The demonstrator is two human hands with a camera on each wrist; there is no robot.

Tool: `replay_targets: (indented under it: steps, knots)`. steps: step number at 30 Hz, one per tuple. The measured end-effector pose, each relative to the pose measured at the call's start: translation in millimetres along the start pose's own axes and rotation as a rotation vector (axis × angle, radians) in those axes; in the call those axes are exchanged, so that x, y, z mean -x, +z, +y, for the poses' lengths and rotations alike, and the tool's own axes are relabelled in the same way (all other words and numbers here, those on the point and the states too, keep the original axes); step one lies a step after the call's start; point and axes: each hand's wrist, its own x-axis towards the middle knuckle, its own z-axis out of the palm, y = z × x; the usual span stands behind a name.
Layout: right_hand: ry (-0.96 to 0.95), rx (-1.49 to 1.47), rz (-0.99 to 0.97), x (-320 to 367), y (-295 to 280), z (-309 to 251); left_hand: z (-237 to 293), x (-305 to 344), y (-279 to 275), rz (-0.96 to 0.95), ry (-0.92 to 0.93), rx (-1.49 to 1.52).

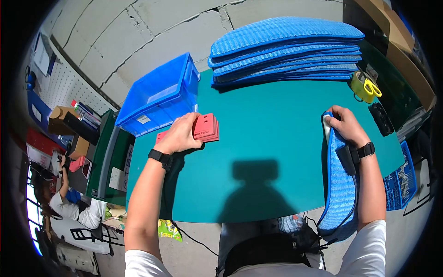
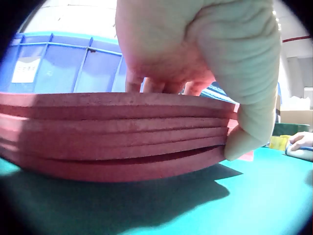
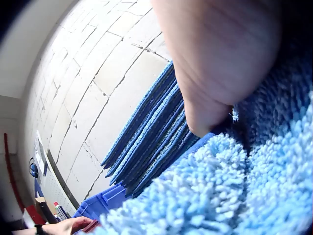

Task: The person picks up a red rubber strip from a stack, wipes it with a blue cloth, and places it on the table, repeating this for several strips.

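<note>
My left hand (image 1: 179, 134) lies across a stack of several red flat slabs (image 1: 206, 127) with printed letters and small holes, on the table's left part. In the left wrist view its thumb (image 2: 247, 132) presses the end of the red stack (image 2: 112, 132), fingers reaching over the far side; narrow gaps show between slabs. My right hand (image 1: 348, 124) grips the top end of a blue mop pad (image 1: 340, 180), folded so a bit of white shows. The pad hangs down past the table's front edge. Its fluffy pile (image 3: 195, 191) fills the right wrist view's lower part.
A blue plastic bin (image 1: 157, 94) stands just behind the red slabs. Several blue pads (image 1: 286, 51) are piled at the back. Yellow-handled scissors (image 1: 371, 87), a roll of tape (image 1: 360, 87) and a black object (image 1: 381, 118) lie at the right edge. Another person (image 1: 69, 203) sits at far left.
</note>
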Motion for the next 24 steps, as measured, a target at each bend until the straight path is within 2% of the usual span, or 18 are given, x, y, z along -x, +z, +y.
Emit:
replay_targets:
  steps: [7, 10, 15, 18, 19, 20, 22, 23, 24]
  knots:
    - [-0.024, 0.046, 0.003, 0.8, 0.6, -2.9, 37.3, -2.4, -12.7, 0.064, 0.045, -0.013]
    - [-0.004, 0.038, -0.005, 2.0, -0.1, -8.8, 69.0, -13.6, -7.9, 0.115, 0.15, 0.048]
    - [0.016, 0.014, -0.045, 2.8, -1.2, -8.7, 150.9, -54.1, 19.7, 0.357, 0.466, 0.105]
    - [0.006, -0.048, -0.011, 1.8, 0.8, -0.2, 185.1, -77.9, 50.8, 0.24, 0.402, 0.054]
    - [-0.008, -0.06, -0.007, 1.8, 1.1, 1.5, 184.4, -83.2, 73.1, 0.256, 0.411, -0.019]
    - [-0.011, -0.053, -0.004, 2.4, 0.4, 1.5, 189.2, -84.2, 79.3, 0.016, 0.294, -0.03]
    - [-0.04, -0.077, 0.006, 3.3, 0.7, 0.7, 184.3, -79.0, 96.1, 0.023, 0.26, 0.033]
    - [-0.029, -0.058, 0.002, 4.1, 0.0, -1.2, 182.7, -71.3, 86.9, 0.095, 0.318, -0.051]
    - [-0.021, -0.065, -0.001, 5.4, 0.2, -1.9, 172.8, -64.8, 81.5, 0.084, 0.316, -0.051]
